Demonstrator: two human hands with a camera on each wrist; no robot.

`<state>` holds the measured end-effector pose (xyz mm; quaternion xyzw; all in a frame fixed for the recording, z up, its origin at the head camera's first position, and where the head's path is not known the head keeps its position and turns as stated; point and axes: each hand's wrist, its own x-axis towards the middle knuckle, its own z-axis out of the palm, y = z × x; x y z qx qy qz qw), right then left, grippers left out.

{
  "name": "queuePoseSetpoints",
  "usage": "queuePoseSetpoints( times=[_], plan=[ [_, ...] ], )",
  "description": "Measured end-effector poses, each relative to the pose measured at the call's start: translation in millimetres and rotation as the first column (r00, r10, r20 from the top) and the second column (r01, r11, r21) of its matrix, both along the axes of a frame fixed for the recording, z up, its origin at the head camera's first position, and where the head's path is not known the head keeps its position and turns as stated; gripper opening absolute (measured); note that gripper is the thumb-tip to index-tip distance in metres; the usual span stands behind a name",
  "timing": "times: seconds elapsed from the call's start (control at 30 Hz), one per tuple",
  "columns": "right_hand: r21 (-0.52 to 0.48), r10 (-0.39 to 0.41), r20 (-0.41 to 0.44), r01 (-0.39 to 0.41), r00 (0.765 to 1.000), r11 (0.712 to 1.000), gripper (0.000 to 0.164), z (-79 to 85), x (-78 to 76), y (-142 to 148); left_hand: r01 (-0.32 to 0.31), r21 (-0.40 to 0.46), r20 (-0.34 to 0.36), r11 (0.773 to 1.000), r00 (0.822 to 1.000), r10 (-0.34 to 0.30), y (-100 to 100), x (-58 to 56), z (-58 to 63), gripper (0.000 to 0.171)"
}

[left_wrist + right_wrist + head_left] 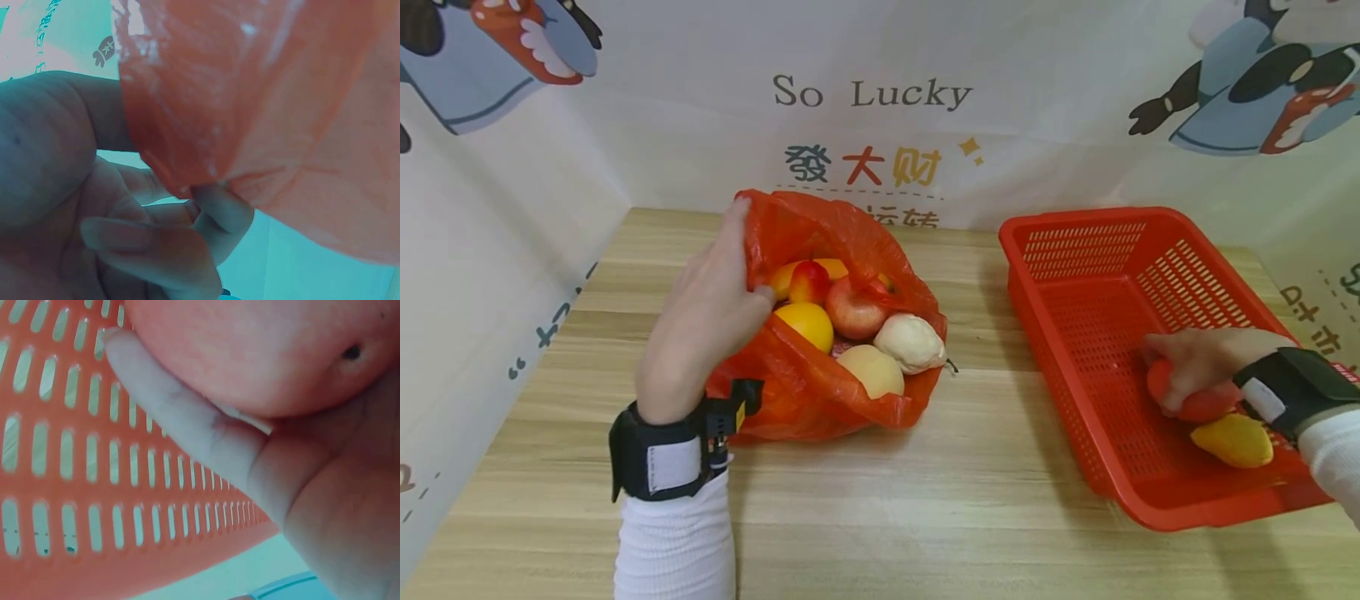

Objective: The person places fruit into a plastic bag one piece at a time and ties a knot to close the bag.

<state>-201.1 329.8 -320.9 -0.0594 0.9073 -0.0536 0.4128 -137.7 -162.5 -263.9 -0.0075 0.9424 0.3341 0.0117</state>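
Note:
My left hand (703, 312) holds the rim of a red plastic bag (805, 408) on its left side; the left wrist view shows the thin film (187, 94) between thumb and fingers. Inside the bag's mouth lie an orange-yellow round fruit (807, 327), a small red-yellow fruit (809, 283), a pinkish-red round fruit (856, 310), a whitish lumpy piece (912, 343) and a pale yellow ball-shaped one (874, 371). My right hand (1213, 358) reaches into the red basket (1051, 333) and grips a smooth red fruit (1213, 406). A yellow fruit (1234, 440) lies beside it in the basket.
Bag and basket stand apart on a wood-grain table (925, 517), bag at centre-left, basket at right. The basket has raised slotted walls. A printed white cloth (880, 50) forms the back and sides of the space.

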Motion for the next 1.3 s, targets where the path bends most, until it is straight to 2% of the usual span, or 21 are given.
queuePoseSetpoints(
  times=[0.1, 0.27, 0.33, 0.43, 0.53, 0.63, 0.7, 0.8, 0.9, 1.13, 1.3],
  plan=[
    [0.001, 0.018, 0.012, -0.018, 1.000, 1.000, 0.100, 2.7, -2.4, 2.0, -0.003, -0.001, 0.004, 1.000, 1.000, 0.004, -0.6, 0.3, -0.2, 0.090],
    [-0.101, -0.015, 0.068, 0.022, 0.998, 0.995, 0.087, 17.5, -6.5, 3.9, -0.002, 0.001, 0.004, 1.000, 1.000, 0.002, -0.8, 0.5, -0.5, 0.090],
    [-0.144, 0.001, 0.047, 0.006, 0.999, 0.989, 0.081, 26.6, -8.3, 2.7, 0.000, 0.003, 0.005, 1.000, 1.000, 0.000, -0.6, 0.4, -0.7, 0.090],
    [-0.159, 0.042, -0.054, -0.050, 0.998, 0.986, 0.073, 41.4, -11.0, -2.7, 0.003, 0.006, 0.003, 1.000, 1.000, -0.003, -0.6, 0.3, -1.0, 0.090],
    [-0.111, 0.112, -0.214, -0.138, 0.970, 0.984, 0.066, 53.5, -12.9, -11.7, 0.003, 0.004, -0.001, 1.000, 1.000, -0.003, -0.7, 0.4, -1.1, 0.090],
    [-0.050, 0.145, -0.327, -0.170, 0.934, 0.984, 0.065, 61.4, -13.7, -21.8, 0.003, 0.005, -0.002, 1.000, 1.000, -0.003, -0.6, 0.6, -1.3, 0.089],
    [-0.039, 0.148, -0.360, -0.173, 0.921, 0.984, 0.066, 64.6, -14.1, -28.7, 0.003, 0.009, -0.002, 1.000, 1.000, -0.003, -0.6, 0.7, -1.2, 0.089],
    [-0.077, 0.150, -0.373, -0.191, 0.916, 0.978, 0.064, 69.2, -14.3, -37.0, 0.005, 0.015, 0.000, 1.000, 1.000, -0.005, -0.6, 1.0, -0.8, 0.090],
    [-0.113, 0.170, -0.407, -0.235, 0.897, 0.966, 0.061, 73.6, -13.6, -45.2, 0.010, 0.015, -0.002, 1.000, 1.000, -0.010, -0.6, 1.1, -0.6, 0.089],
    [-0.131, 0.197, -0.455, -0.284, 0.868, 0.950, 0.061, 90.5, -9.6, -65.9, 0.009, 0.014, 0.000, 1.000, 1.000, -0.009, -0.5, 0.1, 1.0, 0.090],
    [-0.117, 0.233, -0.523, -0.340, 0.820, 0.933, 0.060, 101.8, -6.6, -81.0, 0.013, 0.018, -0.004, 1.000, 1.000, -0.013, -0.7, 0.6, -0.2, 0.089]
  ],
)
